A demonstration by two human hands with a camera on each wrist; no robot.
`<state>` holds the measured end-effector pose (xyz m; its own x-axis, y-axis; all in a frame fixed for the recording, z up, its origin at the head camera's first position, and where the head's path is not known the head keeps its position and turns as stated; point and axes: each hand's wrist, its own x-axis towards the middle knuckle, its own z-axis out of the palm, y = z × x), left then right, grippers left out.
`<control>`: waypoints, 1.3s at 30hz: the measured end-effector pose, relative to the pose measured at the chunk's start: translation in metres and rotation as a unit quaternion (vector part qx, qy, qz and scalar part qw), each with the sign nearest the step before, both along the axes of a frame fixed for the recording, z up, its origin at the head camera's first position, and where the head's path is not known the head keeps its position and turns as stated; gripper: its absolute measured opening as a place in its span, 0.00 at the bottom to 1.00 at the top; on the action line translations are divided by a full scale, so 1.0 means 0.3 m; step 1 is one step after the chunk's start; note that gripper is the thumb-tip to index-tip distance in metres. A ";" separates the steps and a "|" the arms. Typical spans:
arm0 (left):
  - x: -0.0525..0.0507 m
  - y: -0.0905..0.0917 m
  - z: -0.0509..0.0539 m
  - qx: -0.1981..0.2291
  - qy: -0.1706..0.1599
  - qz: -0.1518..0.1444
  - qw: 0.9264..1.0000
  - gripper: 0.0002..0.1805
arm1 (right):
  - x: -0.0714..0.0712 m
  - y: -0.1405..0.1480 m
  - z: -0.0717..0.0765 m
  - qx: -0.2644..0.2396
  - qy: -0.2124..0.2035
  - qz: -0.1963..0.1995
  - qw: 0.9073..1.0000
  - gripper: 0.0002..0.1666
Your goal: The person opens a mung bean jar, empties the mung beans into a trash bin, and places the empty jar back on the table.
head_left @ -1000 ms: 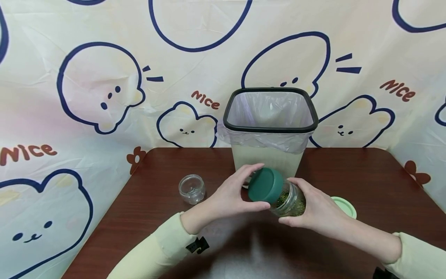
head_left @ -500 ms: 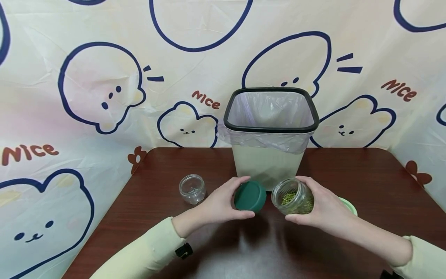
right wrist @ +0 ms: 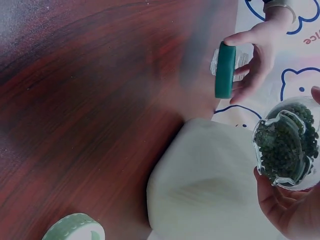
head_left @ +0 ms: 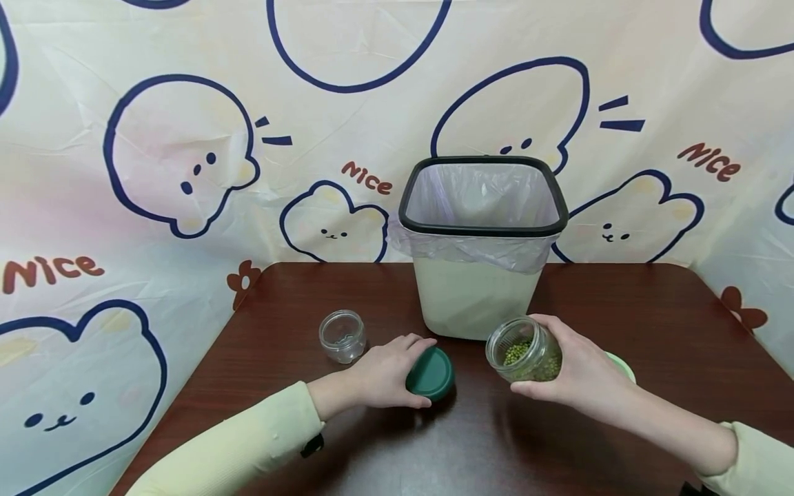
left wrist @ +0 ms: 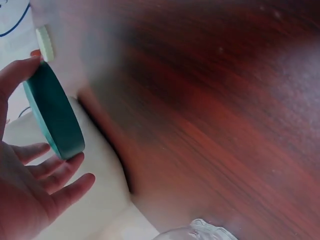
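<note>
Fingers (left wrist: 72,194) of the left hand (head_left: 384,375) are gripping a round, dark green lid (head_left: 433,375) by its edge. The lid is leaning low over a shiny, dark red-brown table (head_left: 471,441); I cannot tell if it is touching. The right hand (head_left: 577,365) is curling around a clear, see-through jar (head_left: 541,362) and holding it up. That jar is tipping, with its open mouth facing the left-hand side, and little round green beans (head_left: 517,353) are sitting inside. The jar and the lid are staying apart. A small, clear, round pot (head_left: 342,337) is standing near the left wrist. A round, pale green lid (head_left: 624,366) is lying on the table, partly hiding behind the right hand. Behind them, a tall, cream bin (head_left: 477,296) with a black rim is wearing a thin, pale purple bag (head_left: 496,251).
</note>
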<state>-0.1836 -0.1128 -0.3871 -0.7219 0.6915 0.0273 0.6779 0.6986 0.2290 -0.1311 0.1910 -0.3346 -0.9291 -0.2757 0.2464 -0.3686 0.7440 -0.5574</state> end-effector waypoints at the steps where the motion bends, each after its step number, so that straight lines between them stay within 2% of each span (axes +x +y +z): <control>1: -0.003 -0.001 -0.004 -0.009 0.005 -0.002 1.000 0.49 | 0.001 0.001 -0.001 -0.001 -0.001 0.000 1.000 0.57; 5: -0.010 -0.006 -0.017 -0.036 0.018 -0.007 0.999 0.49 | 0.002 0.005 -0.005 -0.007 -0.001 0.001 1.000 0.56; 12: -0.011 -0.011 -0.042 -0.070 0.008 -0.005 0.997 0.49 | 0.005 0.015 -0.011 -0.013 0.004 0.003 1.000 0.55; 20: -0.013 -0.014 -0.059 -0.079 0.005 -0.008 0.997 0.49 | 0.004 0.021 -0.013 -0.012 -0.001 0.009 1.000 0.56; 39: -0.012 -0.017 -0.065 -0.091 -0.031 0.001 0.995 0.48 | 0.001 0.018 -0.013 -0.012 -0.004 0.008 1.000 0.56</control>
